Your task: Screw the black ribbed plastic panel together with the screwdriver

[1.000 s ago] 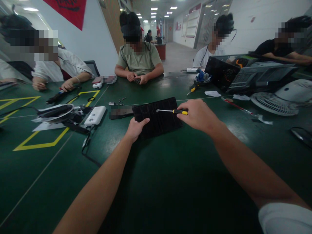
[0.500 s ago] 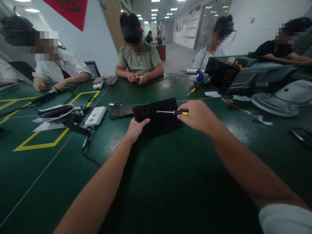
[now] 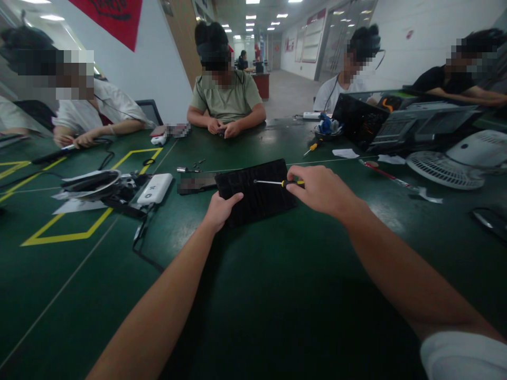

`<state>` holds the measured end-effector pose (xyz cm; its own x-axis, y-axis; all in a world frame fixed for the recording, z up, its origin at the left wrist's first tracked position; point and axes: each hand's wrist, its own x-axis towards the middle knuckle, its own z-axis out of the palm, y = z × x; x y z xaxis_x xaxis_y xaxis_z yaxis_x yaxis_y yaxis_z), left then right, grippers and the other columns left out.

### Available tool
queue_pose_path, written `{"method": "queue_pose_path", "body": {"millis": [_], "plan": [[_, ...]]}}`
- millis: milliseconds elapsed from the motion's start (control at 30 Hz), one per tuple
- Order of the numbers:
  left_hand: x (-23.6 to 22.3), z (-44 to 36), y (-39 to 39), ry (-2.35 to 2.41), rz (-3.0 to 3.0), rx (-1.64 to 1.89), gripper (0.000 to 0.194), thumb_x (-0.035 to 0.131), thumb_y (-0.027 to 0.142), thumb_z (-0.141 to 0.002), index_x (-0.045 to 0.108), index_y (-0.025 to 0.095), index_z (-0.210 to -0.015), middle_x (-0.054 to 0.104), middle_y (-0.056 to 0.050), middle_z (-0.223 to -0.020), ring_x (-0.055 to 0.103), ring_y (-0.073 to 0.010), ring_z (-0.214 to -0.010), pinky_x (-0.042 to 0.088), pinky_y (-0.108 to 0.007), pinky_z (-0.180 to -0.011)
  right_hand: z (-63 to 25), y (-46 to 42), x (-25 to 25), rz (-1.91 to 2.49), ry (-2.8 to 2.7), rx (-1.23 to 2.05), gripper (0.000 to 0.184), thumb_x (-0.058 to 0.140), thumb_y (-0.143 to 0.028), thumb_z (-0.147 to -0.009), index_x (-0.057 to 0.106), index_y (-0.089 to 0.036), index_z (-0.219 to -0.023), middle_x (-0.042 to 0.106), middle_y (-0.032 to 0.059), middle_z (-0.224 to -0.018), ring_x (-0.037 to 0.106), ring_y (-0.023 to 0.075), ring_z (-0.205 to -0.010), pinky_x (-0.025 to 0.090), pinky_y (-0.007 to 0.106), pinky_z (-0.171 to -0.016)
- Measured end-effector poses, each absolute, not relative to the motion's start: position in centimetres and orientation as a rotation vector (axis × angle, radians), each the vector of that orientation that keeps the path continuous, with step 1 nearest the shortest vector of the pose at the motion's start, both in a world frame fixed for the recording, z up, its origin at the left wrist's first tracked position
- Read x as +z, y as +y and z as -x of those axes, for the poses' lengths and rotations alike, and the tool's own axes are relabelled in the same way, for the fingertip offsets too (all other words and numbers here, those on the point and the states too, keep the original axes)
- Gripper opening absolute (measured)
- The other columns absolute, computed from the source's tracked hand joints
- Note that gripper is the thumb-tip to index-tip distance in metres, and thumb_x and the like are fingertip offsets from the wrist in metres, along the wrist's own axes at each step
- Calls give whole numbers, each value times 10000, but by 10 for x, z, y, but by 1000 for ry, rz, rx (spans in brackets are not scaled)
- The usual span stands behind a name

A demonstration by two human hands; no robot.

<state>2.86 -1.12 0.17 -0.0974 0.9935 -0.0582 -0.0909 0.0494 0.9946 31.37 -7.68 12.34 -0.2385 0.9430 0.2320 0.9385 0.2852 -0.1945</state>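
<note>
My left hand grips the lower left corner of a flat black rectangular panel, thumb on its face and the other fingers partly hidden. The panel is tilted up toward me over the table. In my right hand is a screwdriver with a yellow and black handle, fingers closed around it. Its thin metal shaft points left, and the tip lies over the upper middle of the panel; whether it touches a screw is too small to tell. Behind the panel's left edge lies a dark flat piece.
A white power bank and a heap of cables and parts lie to the left. Small metal bits sit behind the dark piece. Farther right are another screwdriver, a white fan and a computer case. Several people sit around the table.
My right hand has turned slightly around the screwdriver's handle, now covering more of it. The panel and my left hand have hardly moved. A person at the left has shifted a dark tool.
</note>
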Motion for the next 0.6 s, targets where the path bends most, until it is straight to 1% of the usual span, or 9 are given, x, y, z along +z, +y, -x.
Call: {"method": "queue_pose_path", "body": {"millis": [67, 233, 600], "plan": [[2, -29, -11, 1258, -1044, 1287, 440, 1013, 247, -662, 815, 183, -1050, 875, -121, -1124, 830, -369, -1148, 617, -596, -1151, -313, -76, 123, 1694, -2255, 26, 216, 662, -340, -1060, 808, -219, -1163, 822, 117, -1026, 729, 301, -933, 439, 394, -749], [3, -30, -11, 1253, -1029, 1290, 477, 1025, 253, -629, 814, 171, -1049, 870, -131, -1111, 832, -373, -1143, 618, -588, -1140, -311, -73, 117, 1672, -2227, -19, 140, 807, -301, -956, 815, -218, -1069, 799, 108, -1068, 716, 281, -944, 444, 377, -758], [0, -29, -10, 1242, -1050, 1278, 488, 1027, 288, -639, 814, 178, -1064, 873, -127, -1131, 829, -378, -1154, 607, -612, -1164, -319, -78, 128, 1671, -2180, -97, 157, 806, -275, -930, 847, -219, -1070, 787, 104, -1061, 690, 294, -938, 421, 405, -744]]}}
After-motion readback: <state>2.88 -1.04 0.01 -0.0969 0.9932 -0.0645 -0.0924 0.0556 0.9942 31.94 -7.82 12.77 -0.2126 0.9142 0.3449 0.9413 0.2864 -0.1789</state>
